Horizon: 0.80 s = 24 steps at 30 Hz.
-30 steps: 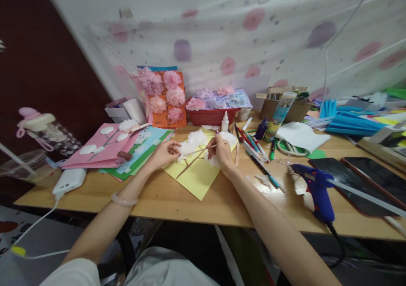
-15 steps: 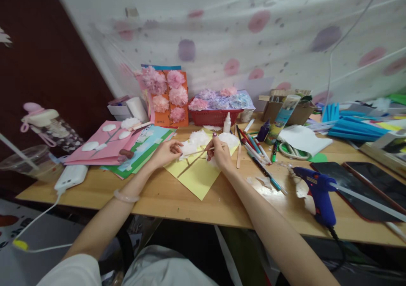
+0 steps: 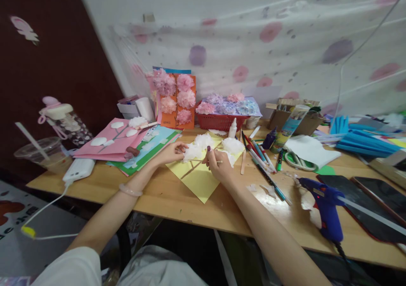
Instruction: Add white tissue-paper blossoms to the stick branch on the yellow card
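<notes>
Yellow paper sheet (image 3: 198, 180) flat on the wooden bench (image 3: 177, 201), one corner toward the front edge, with a white tissue puff (image 3: 193, 150) glued up top. Left hand (image 3: 171, 152) pinching that puff at its left edge. Right hand (image 3: 218, 165) closed round a thin stick (image 3: 219, 162), resting on the sheet. Markers (image 3: 256, 152) just to the right, blue glue gun (image 3: 326, 205) further out. Red basket (image 3: 218, 122) of paper flowers behind, pink card (image 3: 111, 142) off left.
</notes>
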Available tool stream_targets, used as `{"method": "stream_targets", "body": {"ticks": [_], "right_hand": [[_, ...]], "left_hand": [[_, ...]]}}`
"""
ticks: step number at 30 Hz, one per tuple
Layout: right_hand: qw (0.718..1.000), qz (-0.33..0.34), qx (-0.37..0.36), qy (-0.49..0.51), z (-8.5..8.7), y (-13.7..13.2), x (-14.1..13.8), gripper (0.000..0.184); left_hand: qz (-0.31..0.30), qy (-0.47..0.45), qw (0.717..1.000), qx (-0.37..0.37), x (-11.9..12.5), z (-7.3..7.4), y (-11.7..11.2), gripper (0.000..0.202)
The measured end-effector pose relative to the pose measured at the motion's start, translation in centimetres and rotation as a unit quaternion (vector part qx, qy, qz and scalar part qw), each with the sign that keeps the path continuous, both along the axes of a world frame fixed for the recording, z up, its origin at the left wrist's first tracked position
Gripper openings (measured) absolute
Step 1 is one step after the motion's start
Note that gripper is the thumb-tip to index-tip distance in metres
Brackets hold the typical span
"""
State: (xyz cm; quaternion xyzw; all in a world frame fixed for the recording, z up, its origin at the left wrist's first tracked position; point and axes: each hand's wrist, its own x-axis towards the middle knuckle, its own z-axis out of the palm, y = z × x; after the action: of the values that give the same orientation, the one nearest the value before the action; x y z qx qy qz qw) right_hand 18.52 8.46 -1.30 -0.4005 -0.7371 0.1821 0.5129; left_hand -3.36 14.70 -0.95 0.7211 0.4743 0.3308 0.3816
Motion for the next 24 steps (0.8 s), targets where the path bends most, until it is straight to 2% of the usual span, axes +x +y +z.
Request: {"method": "stream_targets", "body": {"ticks": [3,5,9,12,15,19,22,24], "right_hand": [[0.999,0.006,0.024,-0.021,-0.1,-0.1,-0.1,0.068],[1.000,0.002,0.018,0.000,-0.2,-0.1,-0.1,0.066],[0.988,-0.012,-0.054,0.145,-0.1,0.0,0.1,0.063],[0.961,-0.030,-0.094,0.260,0.3,0.0,0.3,0.056],[0.934,-0.057,-0.117,0.334,0.7,0.4,0.8,0.050],[0.888,-0.064,-0.162,0.426,0.4,1.6,1.4,0.046],[0.839,-0.048,-0.204,0.502,-0.2,2.5,1.7,0.042],[0.822,-0.042,-0.209,0.528,-0.5,2.9,1.8,0.039]], "left_hand": [[-0.005,-0.005,1.000,-0.007,0.0,0.0,0.0,0.037],[-0.006,-0.007,1.000,-0.010,-0.1,0.0,0.1,0.037],[-0.002,-0.014,1.000,-0.007,0.0,0.0,0.1,0.036],[0.002,-0.021,1.000,-0.003,0.1,0.1,-0.1,0.036],[0.024,-0.033,0.999,0.017,-0.2,0.6,-0.2,0.036],[0.106,-0.041,0.990,0.080,-2.1,1.7,0.5,0.034],[0.180,-0.024,0.976,0.119,-4.1,2.4,1.8,0.034],[0.222,0.009,0.966,0.131,-5.2,2.6,3.0,0.034]]}}
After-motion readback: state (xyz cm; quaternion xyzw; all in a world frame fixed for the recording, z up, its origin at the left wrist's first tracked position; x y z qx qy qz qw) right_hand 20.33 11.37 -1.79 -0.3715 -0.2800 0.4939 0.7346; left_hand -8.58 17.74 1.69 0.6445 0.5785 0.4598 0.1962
